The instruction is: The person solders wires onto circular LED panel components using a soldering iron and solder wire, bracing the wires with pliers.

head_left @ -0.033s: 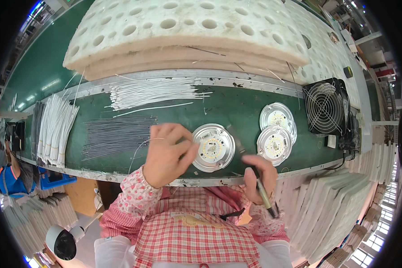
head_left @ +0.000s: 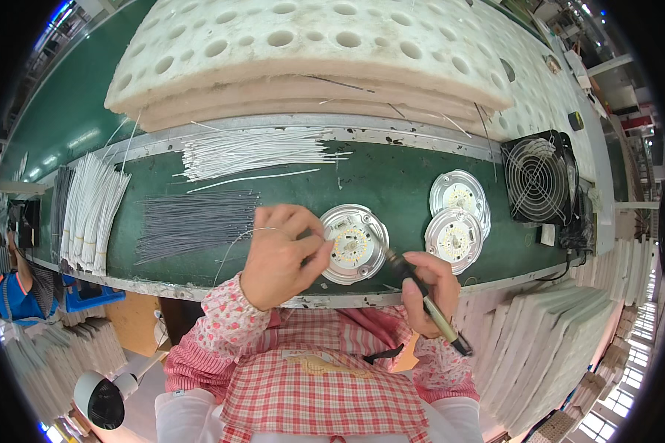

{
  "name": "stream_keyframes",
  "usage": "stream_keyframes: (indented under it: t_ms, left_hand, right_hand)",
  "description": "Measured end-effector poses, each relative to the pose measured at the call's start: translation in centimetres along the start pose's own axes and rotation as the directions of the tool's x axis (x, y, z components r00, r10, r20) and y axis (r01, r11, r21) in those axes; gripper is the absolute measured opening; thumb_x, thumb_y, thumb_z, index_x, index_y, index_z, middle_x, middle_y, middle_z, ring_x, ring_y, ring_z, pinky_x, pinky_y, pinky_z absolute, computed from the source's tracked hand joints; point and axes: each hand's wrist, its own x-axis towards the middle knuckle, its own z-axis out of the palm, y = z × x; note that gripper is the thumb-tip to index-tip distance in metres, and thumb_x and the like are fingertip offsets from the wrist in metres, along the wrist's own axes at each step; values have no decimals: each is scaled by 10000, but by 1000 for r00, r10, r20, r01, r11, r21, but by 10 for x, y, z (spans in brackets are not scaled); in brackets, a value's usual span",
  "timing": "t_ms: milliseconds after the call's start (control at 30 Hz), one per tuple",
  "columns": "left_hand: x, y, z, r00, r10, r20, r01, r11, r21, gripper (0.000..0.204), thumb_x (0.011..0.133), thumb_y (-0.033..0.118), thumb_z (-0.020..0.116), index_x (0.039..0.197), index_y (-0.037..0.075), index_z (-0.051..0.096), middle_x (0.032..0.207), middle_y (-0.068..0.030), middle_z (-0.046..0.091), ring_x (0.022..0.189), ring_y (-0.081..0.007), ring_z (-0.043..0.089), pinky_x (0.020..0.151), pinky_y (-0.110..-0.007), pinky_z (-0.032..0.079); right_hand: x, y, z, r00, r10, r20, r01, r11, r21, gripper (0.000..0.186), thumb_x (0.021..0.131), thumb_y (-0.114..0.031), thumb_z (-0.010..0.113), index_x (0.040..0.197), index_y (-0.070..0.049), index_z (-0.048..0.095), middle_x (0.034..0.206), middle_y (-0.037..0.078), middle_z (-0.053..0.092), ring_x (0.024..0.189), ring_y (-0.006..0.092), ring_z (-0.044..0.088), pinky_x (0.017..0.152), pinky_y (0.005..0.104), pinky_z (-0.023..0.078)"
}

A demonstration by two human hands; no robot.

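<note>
Just left of a round silver LED lamp plate [head_left: 356,277], my left hand [head_left: 284,255] is closed in a pinch. A thin pale wire [head_left: 233,244] runs out of it and curves down to the table edge. My right hand [head_left: 430,292] grips a soldering iron [head_left: 442,323] with a dark front and an olive handle. Its front end points up and left at the plate's right rim; the tip is too blurred to say whether it touches. Overlapping lamp plates [head_left: 454,240] lie farther right.
Grey wires [head_left: 196,225] and white wires [head_left: 251,155] lie left and behind. Bundled white wires [head_left: 92,214] stand at the far left. A black fan [head_left: 536,177] is at the right. A thick holed foam block [head_left: 310,66] fills the back. A co-worker [head_left: 18,292] is far left.
The front end of the soldering iron has swung down and left toward the plate's right rim, and its rear end has moved right. My left hand has shifted slightly to the right.
</note>
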Motion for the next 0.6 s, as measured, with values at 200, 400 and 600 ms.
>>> stream_keyframes:
  t_ms: [200,400,600]
  left_hand:
    - [1,2,13,999,22,25,-19,994,-104,173,690,80,760,595,72,616,894,-2,634,939,-240,588,849,-411,381]
    - [2,-2,18,999,25,22,-22,991,-130,183,682,76,758,584,78,604,888,-4,627,927,-241,588,851,-410,384]
    - [2,-4,24,999,28,35,-24,995,-100,161,715,107,760,630,67,629,900,-27,619,906,-247,580,845,-414,387]
  right_hand:
    - [20,5,-11,936,-285,208,300,953,-47,192,735,-28,665,919,-11,716,586,58,544,453,174,482,447,302,368]
    - [23,10,-11,938,-263,225,280,959,-43,192,741,-43,672,925,-12,716,591,67,562,456,184,502,452,307,387]
    - [15,2,-8,980,26,196,-35,999,41,150,855,-25,599,965,38,678,601,45,568,487,99,504,477,260,377]
